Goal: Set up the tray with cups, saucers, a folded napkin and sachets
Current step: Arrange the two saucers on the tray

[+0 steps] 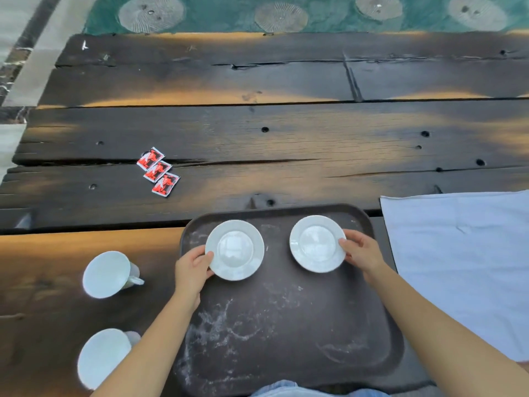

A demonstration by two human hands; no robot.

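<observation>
The person is holding one saucer in each hand over the far half of the tray point(286, 325). The left hand point(193, 267) is pinching the left saucer point(234, 250) at its near-left rim, thumb on top and fingers curled beneath. The right hand point(362, 253) is gripping the right saucer point(317, 243) at its right rim in the same way. Both saucers are lying flat, side by side but apart, near the tray's far edge; whether they are fully resting on it cannot be told.

What the next move is likely turning on is the side where the cups are waiting. Both are sitting on the table point(286, 133) off the tray's left edge: the far cup point(106, 275) just beside the left hand, its handle pointing toward the tray, and the near cup point(103, 358) by the table's near edge, partly hidden behind the left forearm. The left hand is therefore much the nearer; the right would be reaching across the whole tray.

The sachets point(158, 171), three in an overlapping diagonal row, are lying beyond the tray's far-left corner, again on the left hand's side. The napkin point(458, 267) is lying spread flat, not yet folded, off the tray's right edge, just beside the right hand.
</observation>
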